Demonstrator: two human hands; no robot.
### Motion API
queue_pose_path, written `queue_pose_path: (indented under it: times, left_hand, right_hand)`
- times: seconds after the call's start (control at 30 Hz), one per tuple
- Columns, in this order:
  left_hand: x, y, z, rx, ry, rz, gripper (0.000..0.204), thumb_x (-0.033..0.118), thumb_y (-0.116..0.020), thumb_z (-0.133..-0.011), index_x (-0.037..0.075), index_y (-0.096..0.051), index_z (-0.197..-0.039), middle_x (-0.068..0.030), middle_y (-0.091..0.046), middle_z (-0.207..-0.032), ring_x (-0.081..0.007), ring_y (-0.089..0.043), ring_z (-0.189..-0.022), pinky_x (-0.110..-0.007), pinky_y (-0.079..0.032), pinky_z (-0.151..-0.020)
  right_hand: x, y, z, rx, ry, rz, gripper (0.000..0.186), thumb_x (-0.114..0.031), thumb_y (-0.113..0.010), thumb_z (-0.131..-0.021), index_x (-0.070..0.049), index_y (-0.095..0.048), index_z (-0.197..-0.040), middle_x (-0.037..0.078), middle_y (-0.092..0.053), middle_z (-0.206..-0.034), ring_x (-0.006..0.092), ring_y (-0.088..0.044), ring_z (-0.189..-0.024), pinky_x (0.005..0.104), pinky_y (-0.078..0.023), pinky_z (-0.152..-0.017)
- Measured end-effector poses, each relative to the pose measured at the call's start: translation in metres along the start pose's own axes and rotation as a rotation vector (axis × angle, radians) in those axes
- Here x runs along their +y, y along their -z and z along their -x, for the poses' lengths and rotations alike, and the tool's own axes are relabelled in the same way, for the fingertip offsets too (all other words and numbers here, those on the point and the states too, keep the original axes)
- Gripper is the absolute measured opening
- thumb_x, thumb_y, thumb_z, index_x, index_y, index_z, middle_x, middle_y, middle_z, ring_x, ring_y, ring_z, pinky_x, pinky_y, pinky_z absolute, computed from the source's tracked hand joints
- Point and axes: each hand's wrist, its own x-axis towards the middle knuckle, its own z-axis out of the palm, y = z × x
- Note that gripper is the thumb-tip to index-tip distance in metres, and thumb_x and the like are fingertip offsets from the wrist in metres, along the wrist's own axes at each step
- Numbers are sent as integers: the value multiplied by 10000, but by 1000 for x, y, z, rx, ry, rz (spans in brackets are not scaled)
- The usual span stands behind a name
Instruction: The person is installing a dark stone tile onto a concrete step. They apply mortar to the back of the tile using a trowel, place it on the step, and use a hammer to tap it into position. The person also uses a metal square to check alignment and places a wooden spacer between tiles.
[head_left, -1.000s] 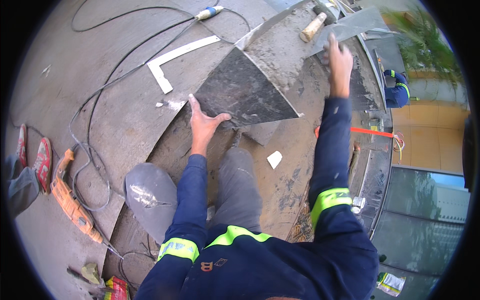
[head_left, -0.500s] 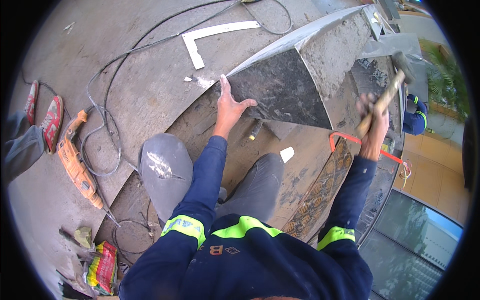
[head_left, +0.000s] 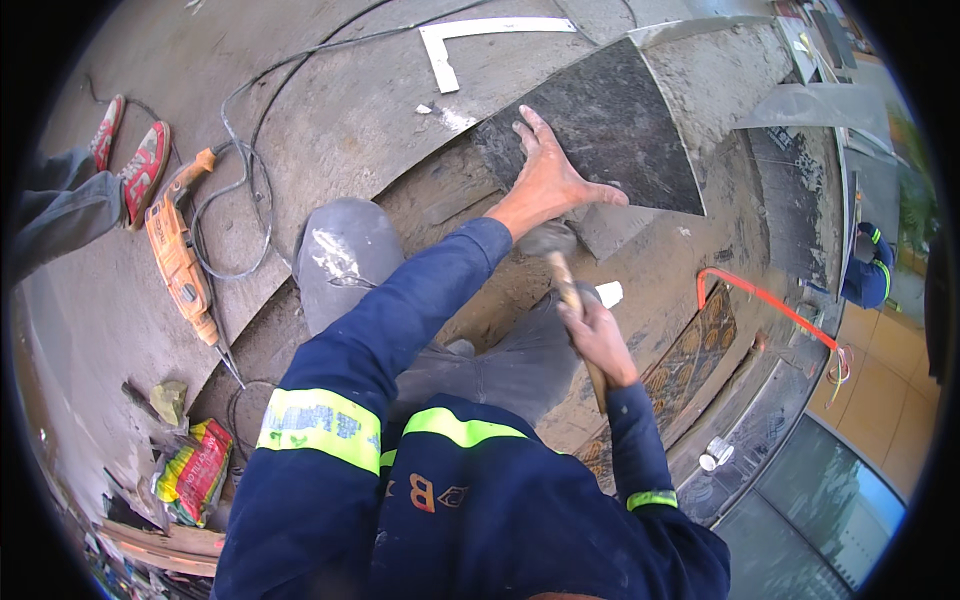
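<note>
I'm gripping the hammer (head_left: pixel 563 275) and touching the slab (head_left: pixel 630 115)!
My right hand (head_left: pixel 602 342) is clasping it; my left hand (head_left: pixel 548 180) is resting on the slab, thumb and fingers apart. The slab is sitting beyond my knees (head_left: pixel 350 250), the white square (head_left: pixel 490 29) lying farther off.
</note>
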Motion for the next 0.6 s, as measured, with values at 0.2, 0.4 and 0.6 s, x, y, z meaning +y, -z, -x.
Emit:
queue_pose_path:
  times: [0.2,0.4,0.6]
  left_hand:
    - [-14,6,-1,134,-96,9,2007,646,-1094,-394,-95,293,-1640,-583,158,-1636,-684,-39,-1597,-594,-313,-1303]
    - [-15,25,-11,126,-54,56,1911,595,-1098,-439,-118,169,-1678,-515,-21,-1712,-612,-29,-1637,-553,-251,-1341]
    - [-10,24,-7,171,-65,140,1878,524,-1113,-464,-64,172,-1701,-525,-51,-1704,-627,-2,-1631,-587,-238,-1336]
  right_hand:
    - [-35,-72,-154,-235,426,349,588,-294,-679,-1035,14,-546,-1518,341,-704,-1320,514,-661,-1262,531,-522,-1086]
    - [-49,-62,-213,-73,570,205,709,-353,-682,-1068,-63,-424,-1661,240,-460,-1691,381,-393,-1593,465,-297,-1313]
    - [-27,-77,-220,-243,381,333,819,-401,-694,-1074,-79,-322,-1728,208,-372,-1753,371,-309,-1637,471,-228,-1349]
